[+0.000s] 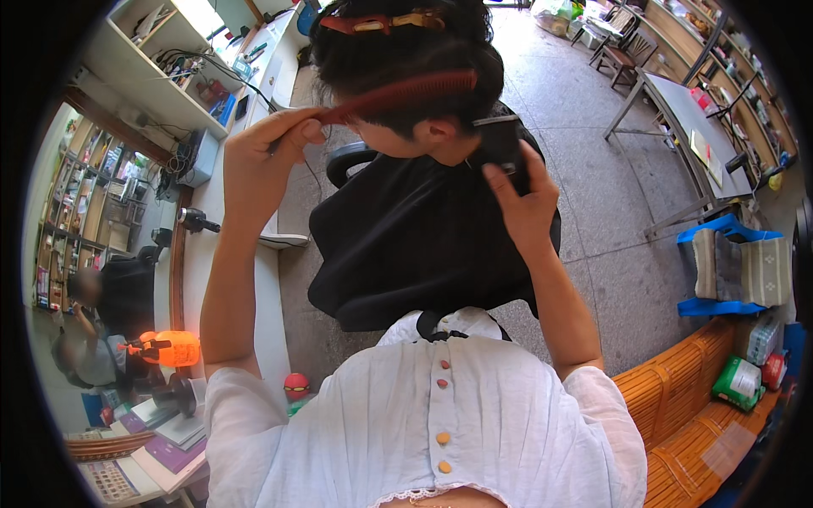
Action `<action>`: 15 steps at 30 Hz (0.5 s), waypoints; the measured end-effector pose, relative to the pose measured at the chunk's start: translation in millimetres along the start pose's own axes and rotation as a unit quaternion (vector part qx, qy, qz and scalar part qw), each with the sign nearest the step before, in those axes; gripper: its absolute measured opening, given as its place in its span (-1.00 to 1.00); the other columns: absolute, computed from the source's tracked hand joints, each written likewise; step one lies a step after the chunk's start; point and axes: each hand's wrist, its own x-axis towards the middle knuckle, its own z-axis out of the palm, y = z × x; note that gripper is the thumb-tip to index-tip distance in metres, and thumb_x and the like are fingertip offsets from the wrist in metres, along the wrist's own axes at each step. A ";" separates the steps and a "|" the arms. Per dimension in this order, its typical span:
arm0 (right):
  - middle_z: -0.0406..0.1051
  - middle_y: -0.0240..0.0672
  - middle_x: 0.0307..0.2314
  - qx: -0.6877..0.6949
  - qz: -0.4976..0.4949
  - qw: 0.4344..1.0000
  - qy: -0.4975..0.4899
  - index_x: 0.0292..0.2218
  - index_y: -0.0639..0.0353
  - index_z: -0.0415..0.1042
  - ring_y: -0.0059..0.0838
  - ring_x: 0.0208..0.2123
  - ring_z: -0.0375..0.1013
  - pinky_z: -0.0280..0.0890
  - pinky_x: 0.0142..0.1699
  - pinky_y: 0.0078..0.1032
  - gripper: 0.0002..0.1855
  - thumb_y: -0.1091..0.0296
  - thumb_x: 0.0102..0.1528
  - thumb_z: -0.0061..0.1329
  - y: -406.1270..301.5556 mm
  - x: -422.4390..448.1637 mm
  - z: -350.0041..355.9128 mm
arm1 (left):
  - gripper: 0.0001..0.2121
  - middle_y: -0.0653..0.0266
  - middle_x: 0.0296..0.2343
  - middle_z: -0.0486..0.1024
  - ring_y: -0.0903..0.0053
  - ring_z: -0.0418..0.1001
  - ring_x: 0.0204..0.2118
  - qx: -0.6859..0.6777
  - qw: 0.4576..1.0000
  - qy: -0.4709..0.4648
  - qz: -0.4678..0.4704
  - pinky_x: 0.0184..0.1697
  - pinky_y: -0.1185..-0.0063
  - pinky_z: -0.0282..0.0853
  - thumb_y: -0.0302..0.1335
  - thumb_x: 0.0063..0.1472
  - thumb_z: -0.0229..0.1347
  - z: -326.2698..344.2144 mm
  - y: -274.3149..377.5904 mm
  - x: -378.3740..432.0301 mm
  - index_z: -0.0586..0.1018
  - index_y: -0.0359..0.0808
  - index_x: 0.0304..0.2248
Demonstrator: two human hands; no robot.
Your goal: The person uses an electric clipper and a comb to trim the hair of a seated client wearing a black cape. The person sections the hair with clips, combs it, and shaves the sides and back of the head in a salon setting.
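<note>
My left hand [270,152] grips the handle end of a dark red comb [406,94], whose toothed part lies against the side of a seated person's dark hair [375,54]. My right hand [527,197] holds a black hair clipper [502,149] with its blade end up, close behind the person's ear. Whether the blade touches the hair, I cannot tell. A reddish-brown hair clip [381,23] pins up hair on top of the head. From the neck down, a black barber cape [419,241] drapes the person.
Along the left runs a white counter [254,279] below a wall mirror [127,209], with a hair dryer [198,220] and an orange spray bottle [171,348]. To the right stand a grey table [718,146], a blue chair [718,228] and a bamboo bench [673,381]. A chair armrest [346,162] shows beside the cape.
</note>
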 end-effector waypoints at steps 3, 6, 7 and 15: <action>0.48 -0.44 -0.37 0.065 0.087 0.994 0.013 -0.08 0.30 0.43 -0.71 -0.35 0.38 0.31 -0.21 -0.69 -0.58 0.37 0.05 0.19 17.0 0.0 -9.9 | -0.80 0.32 -0.47 0.54 0.70 0.41 -0.45 0.124 0.989 -0.038 0.069 -0.41 0.70 0.29 -0.59 0.14 0.16 1.2 5.2 -0.2 0.63 -0.37 -0.22; 0.46 -0.49 -0.39 0.101 0.090 0.991 -0.005 -0.07 0.30 0.44 -0.77 -0.36 0.35 0.28 -0.23 -0.74 -0.58 0.37 0.05 0.19 13.3 -0.4 -10.6 | -0.81 0.30 -0.47 0.54 0.65 0.43 -0.43 0.138 0.981 -0.024 0.131 -0.37 0.67 0.32 -0.58 0.11 0.18 10.3 8.7 2.9 0.64 -0.36 -0.24; 0.46 -0.50 -0.39 0.105 0.089 0.990 -0.008 -0.07 0.30 0.44 -0.77 -0.36 0.35 0.28 -0.23 -0.75 -0.58 0.37 0.05 0.19 13.4 -1.0 -9.5 | -0.81 0.30 -0.47 0.54 0.61 0.44 -0.42 0.176 0.972 -0.023 0.154 -0.37 0.65 0.32 -0.57 0.10 0.19 12.2 9.8 4.5 0.65 -0.34 -0.24; 0.48 -0.47 -0.38 0.074 0.070 0.995 -0.019 -0.06 0.30 0.43 -0.74 -0.37 0.37 0.31 -0.22 -0.71 -0.55 0.35 0.04 0.20 16.4 4.2 -10.1 | -0.82 0.35 -0.44 0.53 0.42 0.46 -0.35 0.304 0.922 -0.024 0.239 -0.21 0.52 0.41 -0.49 0.04 0.22 22.4 29.1 10.6 0.66 -0.27 -0.30</action>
